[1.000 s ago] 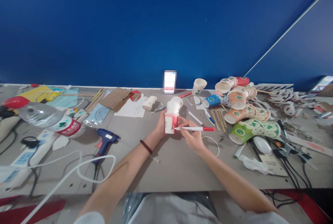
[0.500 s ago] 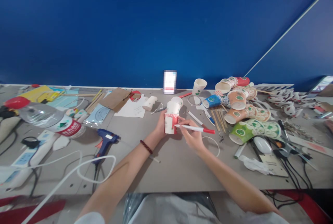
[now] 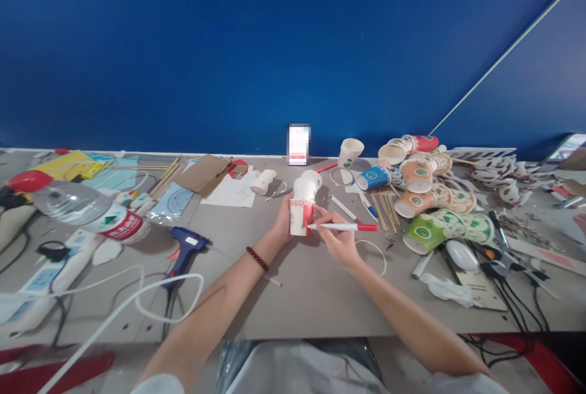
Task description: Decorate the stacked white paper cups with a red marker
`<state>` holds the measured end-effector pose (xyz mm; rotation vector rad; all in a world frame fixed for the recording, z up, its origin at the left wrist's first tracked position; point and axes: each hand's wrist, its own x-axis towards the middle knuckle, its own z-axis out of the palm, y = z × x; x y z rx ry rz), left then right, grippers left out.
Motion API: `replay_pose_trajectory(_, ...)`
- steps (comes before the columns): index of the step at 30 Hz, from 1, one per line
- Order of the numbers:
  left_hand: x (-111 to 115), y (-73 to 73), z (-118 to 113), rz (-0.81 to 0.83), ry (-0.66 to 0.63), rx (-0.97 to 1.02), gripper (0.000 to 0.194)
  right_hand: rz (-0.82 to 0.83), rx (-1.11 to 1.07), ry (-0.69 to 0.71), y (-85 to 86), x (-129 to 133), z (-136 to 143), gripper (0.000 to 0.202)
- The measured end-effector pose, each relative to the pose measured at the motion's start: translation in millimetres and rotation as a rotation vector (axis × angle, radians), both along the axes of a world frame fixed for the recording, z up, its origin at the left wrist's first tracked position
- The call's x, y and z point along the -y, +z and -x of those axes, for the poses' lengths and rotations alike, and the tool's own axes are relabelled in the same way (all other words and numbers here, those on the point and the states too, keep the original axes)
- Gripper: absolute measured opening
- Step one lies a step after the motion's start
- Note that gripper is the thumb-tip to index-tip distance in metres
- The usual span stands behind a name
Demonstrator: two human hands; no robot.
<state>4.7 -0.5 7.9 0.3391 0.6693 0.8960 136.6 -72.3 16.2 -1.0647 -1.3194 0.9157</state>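
Observation:
In the middle of the head view, my left hand [image 3: 281, 223] is closed around the side of a chain of joined white paper cups [image 3: 298, 211]. The nearest cup carries a red scalloped band and a patch coloured solid red on its right side. My right hand [image 3: 337, 241] pinches a white marker pen with a red end [image 3: 361, 227], held nearly level. Its tip rests at or very close to the red patch; exact contact is too small to tell. Some left fingers are hidden behind the cups.
Coloured paper-cup chains [image 3: 425, 232] lie to the right, near a white mouse [image 3: 462, 255] and wooden sticks [image 3: 385, 211]. A blue glue gun [image 3: 185, 250], a plastic bottle [image 3: 86, 207] and a power strip [image 3: 55, 278] are at left. A phone [image 3: 299, 145] leans on the blue wall.
The marker has tilted slightly, its red end rising a little and its tip dropping lower on the red patch. My left hand and the cups have hardly moved.

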Motion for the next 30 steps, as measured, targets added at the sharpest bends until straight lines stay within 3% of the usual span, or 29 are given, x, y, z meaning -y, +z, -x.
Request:
replay_pose_trajectory(7,0.6,2.0,-0.2,0.008,0.009,0.045,0.046,-0.016,0.019,-0.036,-0.8,0.7,-0.2,0.008)
replay_pose_trajectory(30,0.8,1.3,-0.9,0.005,0.007,0.035,0.044,-0.027,0.006,-0.017,-4.5,-1.0,-0.8,0.016)
